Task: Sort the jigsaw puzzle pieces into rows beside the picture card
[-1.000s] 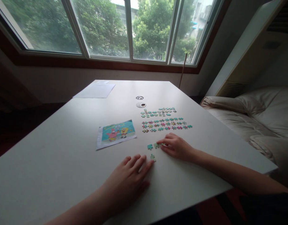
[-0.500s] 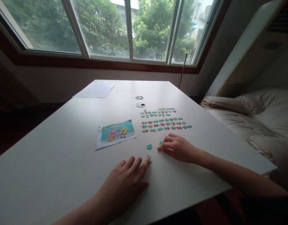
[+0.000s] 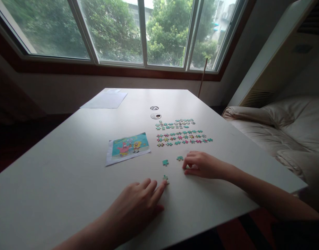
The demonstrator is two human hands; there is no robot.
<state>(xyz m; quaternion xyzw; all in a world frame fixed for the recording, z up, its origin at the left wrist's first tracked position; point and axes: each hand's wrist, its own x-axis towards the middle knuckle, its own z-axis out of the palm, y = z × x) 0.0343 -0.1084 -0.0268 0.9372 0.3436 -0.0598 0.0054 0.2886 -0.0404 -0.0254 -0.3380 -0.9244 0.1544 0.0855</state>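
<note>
My left hand lies low over the white table, fingers stretched out, its index fingertip resting on a pale green puzzle piece. To the right, my right hand is closed, thumb and fingers pinching a puzzle piece against the tabletop; most of that piece is hidden. Just left of the right fingertips lies a teal puzzle piece, apart from them. Another teal piece sits alone between the two hands, above the left fingertip.
Rows of loose puzzle pieces lie beyond my right hand. A cartoon picture sheet is left of them. Two round grommets and white paper are farther back on the table. A beige sofa stands at right.
My right hand has slid a little to the right with its piece, uncovering more of the teal piece beside it. My left hand and the piece under its fingertip have shifted slightly nearer to me.
</note>
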